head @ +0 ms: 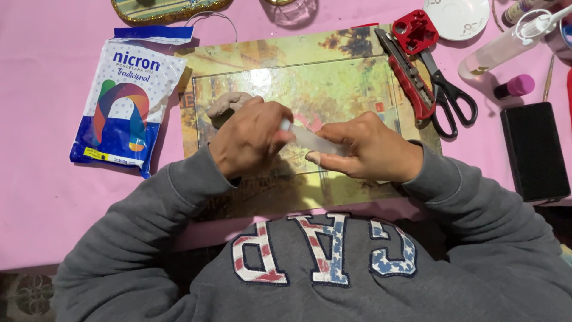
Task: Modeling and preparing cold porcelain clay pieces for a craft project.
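Over the glass sheet (333,83) on the painted board, my left hand (250,140) and right hand (369,149) both pinch a clear roller (310,141) between them. I judge the beige clay lump (229,104), far-left, needs flattening next, calling for steady, even pressure.

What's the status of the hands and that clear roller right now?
Left hand and right hand both grip clear roller. Clay lump behind left hand. Cutter, scissors off right.

A clear, slim roller (310,141) lies nearly level, pinched at both ends between the fingers (280,132). A beige lump of clay (228,105) sits just behind the left fingers.
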